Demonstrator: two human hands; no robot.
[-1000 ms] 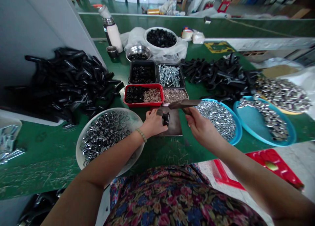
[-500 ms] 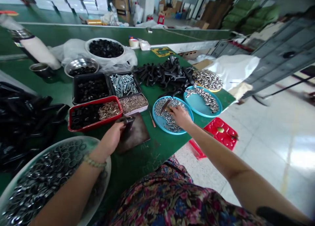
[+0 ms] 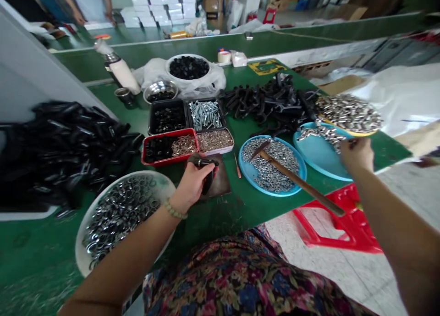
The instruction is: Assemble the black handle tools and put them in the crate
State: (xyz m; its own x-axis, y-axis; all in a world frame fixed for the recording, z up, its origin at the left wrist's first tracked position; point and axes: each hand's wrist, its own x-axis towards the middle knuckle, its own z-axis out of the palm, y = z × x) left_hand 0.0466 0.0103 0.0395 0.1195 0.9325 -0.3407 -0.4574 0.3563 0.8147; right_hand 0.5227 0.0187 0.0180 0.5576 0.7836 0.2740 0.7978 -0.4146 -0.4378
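My left hand (image 3: 191, 183) is closed around a small black part (image 3: 206, 165) held over a dark metal plate (image 3: 220, 183) on the green table. My right hand (image 3: 356, 154) reaches to the right, over a blue tray (image 3: 318, 156) of silver metal pieces, its fingers pinched on something I cannot make out. A hammer (image 3: 292, 174) with a wooden handle lies across another blue tray (image 3: 250, 171) filled with small silver nuts, its handle sticking out past the table edge.
A white bowl of metal rings (image 3: 117, 210) stands at the near left. Heaps of black handles (image 3: 65, 141) lie left and at the back right (image 3: 268, 100). Small trays of screws and black parts (image 3: 187, 123) sit in the middle. A red stool (image 3: 330, 224) is below the table edge.
My right hand has let go of the hammer, which now rests on the tray of nuts, and has moved right to the other blue tray. My left hand keeps the black part.
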